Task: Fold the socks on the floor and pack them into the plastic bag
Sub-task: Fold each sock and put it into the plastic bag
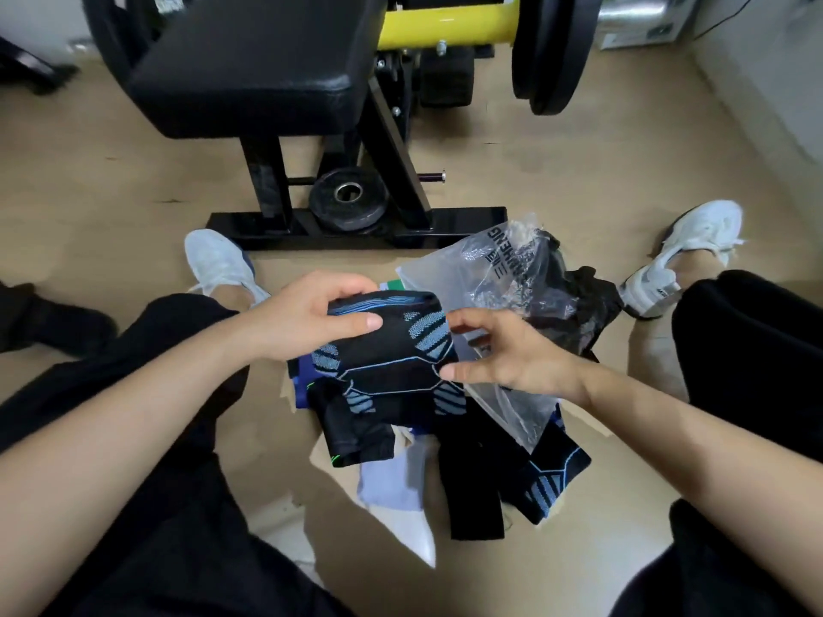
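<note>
Person seated on the floor (133, 171), legs spread, both forearms reaching in toward the middle.

Left hand (307, 318): closed on the upper left end of a folded black sock (392, 354) with blue pattern, thumb lying across its top face and fingers wrapped behind.

Right hand (512, 358): fingers curled at the sock's right edge, thumb against its lower right corner, index finger at the upper right; it looked pinched on that edge. The sock was held in the air between the two hands, above the pile, not in the bag.

Plastic bag (503, 278): clear, crumpled, printed lettering on it, lying on the floor just right of the held sock and partly behind the right hand. Dark cloth showed inside it; how many pieces, could not tell.

Pile of loose socks (472, 474) lay on the floor under and near the hands: a black one with matching blue pattern (552, 483) to the right, a white one (401, 492) toward the lower middle, others black or blue, overlapping.

Surroundings: black weight bench (267, 73) ahead, small weight plate (347, 200) on its base frame, yellow bar (450, 24) behind. White shoes on both feet, left (218, 260) and right (686, 251).
</note>
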